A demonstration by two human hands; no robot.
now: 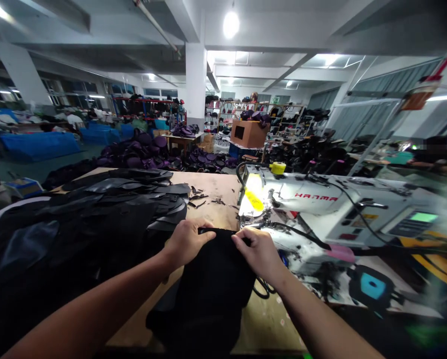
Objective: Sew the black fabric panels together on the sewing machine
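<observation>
A black fabric piece hangs down toward me over the front of the wooden table, its upper edge stretched between my two hands. My left hand pinches the left end of that edge between thumb and fingers. At the right end, my right hand grips the same edge with curled fingers. Just beyond and to the right stands a white sewing machine, its lamp lit above the needle area. The needle itself cannot be made out.
Stacked black cut pieces cover the table's left side. Dark scraps lie on the wooden tabletop. Purple bags are heaped beyond it, near a cardboard box. A blurred person sits at the far right.
</observation>
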